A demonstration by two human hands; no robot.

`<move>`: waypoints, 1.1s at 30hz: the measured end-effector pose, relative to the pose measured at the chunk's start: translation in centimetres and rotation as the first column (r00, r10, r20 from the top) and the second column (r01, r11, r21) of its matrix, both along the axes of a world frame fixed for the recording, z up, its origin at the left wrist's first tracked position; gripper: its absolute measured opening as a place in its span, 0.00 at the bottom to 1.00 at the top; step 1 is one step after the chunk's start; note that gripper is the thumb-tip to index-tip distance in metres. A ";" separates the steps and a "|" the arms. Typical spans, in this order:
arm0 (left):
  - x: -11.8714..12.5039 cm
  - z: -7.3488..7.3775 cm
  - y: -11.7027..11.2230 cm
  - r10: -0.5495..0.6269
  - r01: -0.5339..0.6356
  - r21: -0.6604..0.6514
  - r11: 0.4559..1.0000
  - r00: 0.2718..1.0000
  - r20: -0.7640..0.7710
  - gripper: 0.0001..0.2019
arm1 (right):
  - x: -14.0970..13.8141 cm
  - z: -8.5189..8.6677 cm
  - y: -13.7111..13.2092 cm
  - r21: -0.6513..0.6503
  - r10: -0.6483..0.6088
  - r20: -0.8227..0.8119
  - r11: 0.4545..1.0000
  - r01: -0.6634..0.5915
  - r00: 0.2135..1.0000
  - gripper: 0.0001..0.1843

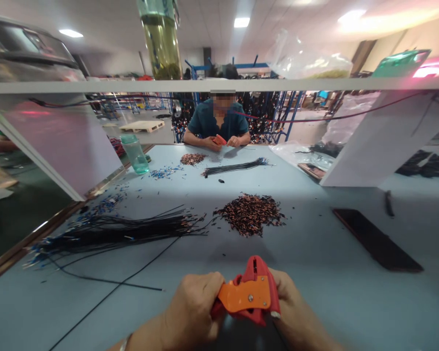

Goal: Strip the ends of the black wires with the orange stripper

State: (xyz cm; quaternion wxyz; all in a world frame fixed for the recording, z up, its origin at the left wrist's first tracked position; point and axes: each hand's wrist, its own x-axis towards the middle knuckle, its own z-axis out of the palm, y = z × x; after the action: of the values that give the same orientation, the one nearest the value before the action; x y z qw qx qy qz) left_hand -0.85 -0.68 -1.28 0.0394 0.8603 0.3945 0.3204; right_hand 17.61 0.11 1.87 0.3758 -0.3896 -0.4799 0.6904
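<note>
A red wire stripper with an orange side plate is gripped in my left hand, whose fingers are wrapped around its handle end. On the other side, my right hand is closed against the stripper's head. The tool hides those fingertips, and I cannot make out what they hold. Beyond the tool lies a heap of short black pieces with copper-coloured ends. To its left spreads a bundle of black wires with blue tips at the far left end. A loose black wire trails toward the front.
Across the table a co-worker holds a red tool. A dark phone lies at right, a green bottle at left. Blue bits are scattered on the left. Overhead runs a white shelf on side panels.
</note>
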 end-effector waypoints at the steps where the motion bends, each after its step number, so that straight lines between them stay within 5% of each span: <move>1: 0.0 -0.1 0.0 -0.001 0.001 -0.003 1.000 1.000 0.000 0.06 | 0.0 0.0 -0.1 -0.004 -0.009 0.002 1.000 0.009 1.000 0.08; 7: -0.3 -0.2 0.4 0.012 -0.008 -0.070 0.997 0.999 0.046 0.03 | 0.1 -0.2 0.3 0.056 -0.010 0.001 0.998 0.010 1.000 0.15; 10: -0.6 1.0 0.6 0.050 -0.013 -0.254 0.967 0.989 0.140 0.02 | 0.7 -0.6 1.0 0.101 -0.002 0.044 0.995 -0.002 0.999 0.18; 13: -0.8 2.3 1.0 0.118 0.064 -0.505 0.861 0.940 0.320 0.07 | 1.4 -0.8 1.6 0.101 -0.076 0.097 0.993 0.066 0.992 0.17; 15: -0.9 2.8 1.4 0.187 0.263 -0.698 0.666 0.847 0.497 0.12 | 1.8 -0.7 1.7 0.111 -0.127 0.134 0.987 0.112 0.983 0.16; 18: -1.2 2.9 1.9 0.365 0.633 -0.739 0.231 0.648 0.669 0.14 | 2.1 -0.4 1.9 0.146 -0.162 0.209 0.980 0.133 0.964 0.15; 19: -1.4 2.8 2.0 0.416 0.705 -0.698 0.129 0.601 0.683 0.14 | 2.2 -0.3 2.0 0.164 -0.168 0.229 0.978 0.132 0.959 0.15; 21: -1.8 2.8 2.3 0.462 0.776 -0.631 0.023 0.551 0.695 0.14 | 2.3 -0.2 2.1 0.199 -0.175 0.265 0.972 0.124 0.948 0.13; 25: -2.6 2.8 2.7 0.449 0.838 -0.545 -0.022 0.495 0.744 0.18 | 2.4 -0.1 2.5 0.239 -0.179 0.343 0.966 0.098 0.922 0.10; 33: -3.4 3.2 3.4 0.477 0.922 -0.367 0.124 0.269 0.836 0.18 | 2.8 -0.7 2.6 0.374 -0.182 0.442 0.927 0.003 0.878 0.06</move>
State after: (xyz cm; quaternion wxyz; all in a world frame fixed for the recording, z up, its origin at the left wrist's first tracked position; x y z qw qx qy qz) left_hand -4.22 2.71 1.87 0.8488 0.3109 0.1807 0.3876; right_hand 20.37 2.76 1.16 0.3469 -0.4918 -0.6558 0.4558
